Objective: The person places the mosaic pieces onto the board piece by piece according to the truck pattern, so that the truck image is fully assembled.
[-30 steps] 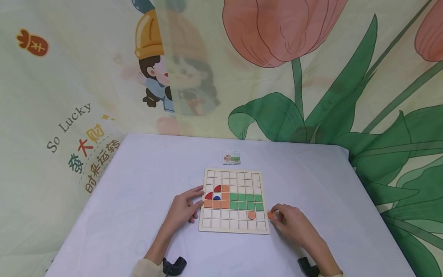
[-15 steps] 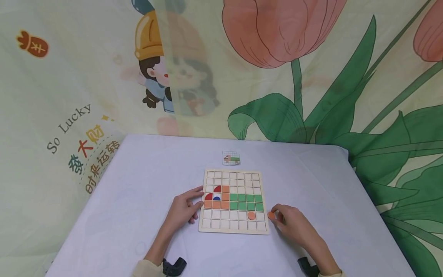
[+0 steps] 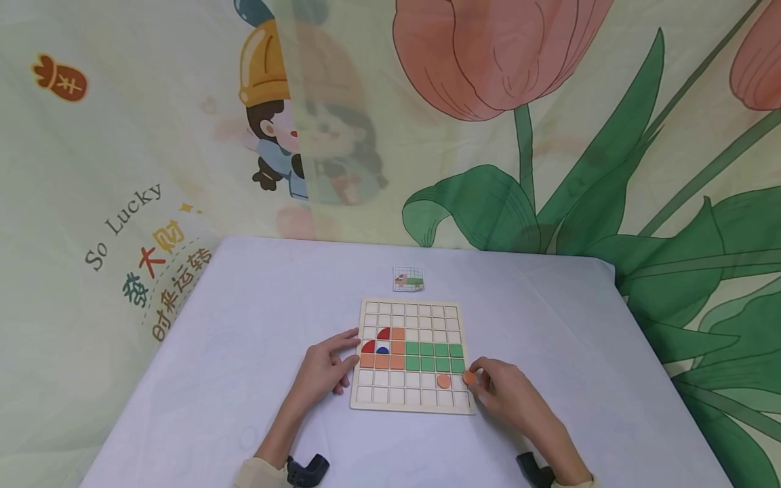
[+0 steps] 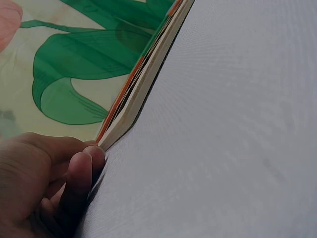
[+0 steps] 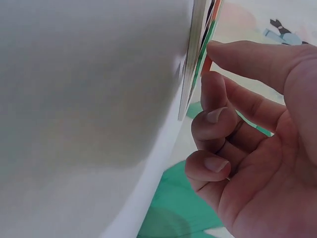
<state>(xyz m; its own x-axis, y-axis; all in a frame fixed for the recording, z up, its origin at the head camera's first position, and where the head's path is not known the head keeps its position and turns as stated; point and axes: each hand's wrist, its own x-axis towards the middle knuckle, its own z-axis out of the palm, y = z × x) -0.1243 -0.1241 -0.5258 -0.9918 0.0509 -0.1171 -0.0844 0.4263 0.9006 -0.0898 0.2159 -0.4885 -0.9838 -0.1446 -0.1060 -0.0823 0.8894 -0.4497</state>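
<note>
A square wooden grid board (image 3: pixel 396 395) lies on the table, with orange, green, red and blue pieces in its middle rows. My left hand (image 3: pixel 325 364) touches the board's left edge with thumb and fingers, the index finger extended. In the left wrist view, its fingertips (image 4: pixel 91 153) meet the board's corner. My right hand (image 3: pixel 509 391) pinches a round orange disc (image 3: pixel 469 377) between thumb and index finger, over the board's right edge. The disc (image 5: pixel 206 65) is partly covered by the fingers in the right wrist view. Another orange disc (image 3: pixel 443 381) lies on the board, below the green squares (image 3: pixel 427 356).
Behind the board lies a small card (image 3: pixel 408 278) printed with a gridded coloured picture. A white cloth (image 3: pixel 274 291) covers the table. A printed curtain (image 3: pixel 342 217) with tulips and cartoon figures hangs beyond its far edge.
My right hand has shifted slightly left, bringing the orange disc from beside the board to above its right edge. My left hand and the pieces on the board stay where they were.
</note>
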